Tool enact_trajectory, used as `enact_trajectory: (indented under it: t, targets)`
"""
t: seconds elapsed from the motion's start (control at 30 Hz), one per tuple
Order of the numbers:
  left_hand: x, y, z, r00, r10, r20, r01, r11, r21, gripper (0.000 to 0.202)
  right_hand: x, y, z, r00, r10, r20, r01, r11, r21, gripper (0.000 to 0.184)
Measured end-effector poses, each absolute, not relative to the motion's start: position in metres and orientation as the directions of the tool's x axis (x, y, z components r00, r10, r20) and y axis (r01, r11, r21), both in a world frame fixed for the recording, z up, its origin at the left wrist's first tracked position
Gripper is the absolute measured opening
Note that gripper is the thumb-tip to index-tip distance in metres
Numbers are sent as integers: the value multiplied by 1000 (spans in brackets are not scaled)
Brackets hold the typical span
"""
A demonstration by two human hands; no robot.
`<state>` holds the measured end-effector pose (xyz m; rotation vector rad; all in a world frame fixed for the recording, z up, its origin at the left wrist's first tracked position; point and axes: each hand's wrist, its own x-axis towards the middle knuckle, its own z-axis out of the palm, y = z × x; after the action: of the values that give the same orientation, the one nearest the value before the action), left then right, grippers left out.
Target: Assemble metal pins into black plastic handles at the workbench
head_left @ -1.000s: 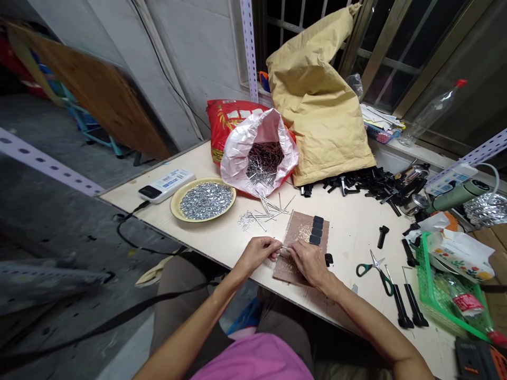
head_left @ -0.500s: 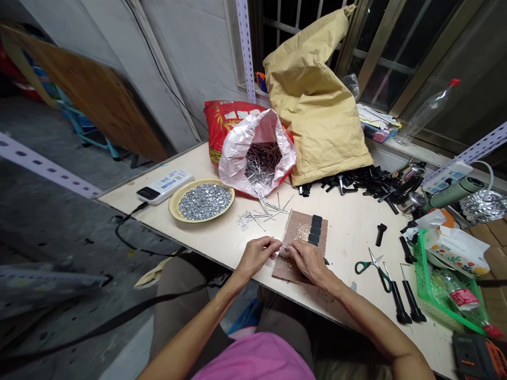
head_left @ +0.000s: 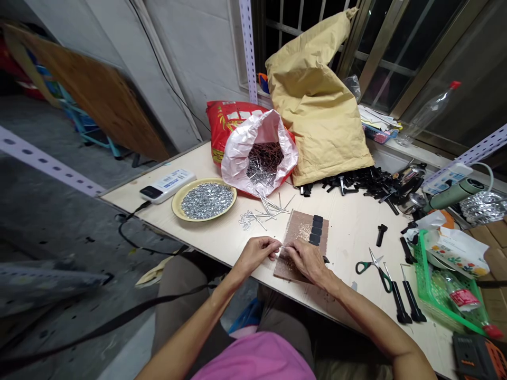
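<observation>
My left hand (head_left: 257, 252) and my right hand (head_left: 307, 260) meet at the near edge of the table, both pinched on a thin metal pin (head_left: 282, 247) held between them. My right hand rests on a brown board (head_left: 301, 232) that carries a short row of black pieces (head_left: 316, 229). Loose metal pins (head_left: 267, 208) lie just beyond the board, next to a small heap of tiny silver parts (head_left: 245, 220).
A yellow dish of silver parts (head_left: 204, 199), a white plastic bag of pins (head_left: 261, 155), a tan sack (head_left: 320, 105) and a pile of black parts (head_left: 364, 182) stand further back. Green-handled scissors (head_left: 374, 268) and a green basket (head_left: 439, 290) lie to the right.
</observation>
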<state>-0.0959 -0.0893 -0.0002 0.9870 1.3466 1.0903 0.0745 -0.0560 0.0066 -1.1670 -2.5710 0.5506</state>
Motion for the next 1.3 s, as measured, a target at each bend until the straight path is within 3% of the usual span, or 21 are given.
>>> enact_trajectory:
  t: [0.17, 0.27, 0.4, 0.53, 0.73, 0.93, 1.13, 1.3]
  targets:
    - [-95, -89, -2, -65, 955, -289, -104, 282, 954, 31, 77, -58, 8, -682, 710, 176, 610, 685, -398, 15]
    - [-95, -89, -3, -39, 953, -302, -105, 297, 949, 31, 77, -57, 9, -679, 719, 148, 628, 673, -391, 17]
    - [-98, -89, -3, 23, 945, -326, -112, 326, 939, 33, 76, -54, 8, -659, 748, 83, 623, 604, -497, 15]
    - [-97, -90, -3, 28, 936, -352, -140, 352, 925, 35, 79, -55, 7, -650, 740, 173, 534, 606, -589, 5]
    - [-88, -92, 5, -96, 965, -244, -22, 243, 970, 33, 82, -59, 10, -608, 746, 270, 488, 620, -614, 10]
    - [-89, -91, 7, -99, 987, -125, 124, 137, 983, 29, 84, -56, 11, -644, 731, 227, 493, 623, -608, 17]
    - [-89, -89, 6, -34, 975, -220, -20, 219, 975, 33, 84, -57, 10, -601, 762, 240, 474, 582, -661, 10]
    - [-87, -88, 6, -17, 961, -274, -125, 270, 955, 37, 87, -60, 11, -635, 728, 259, 482, 635, -604, 11]
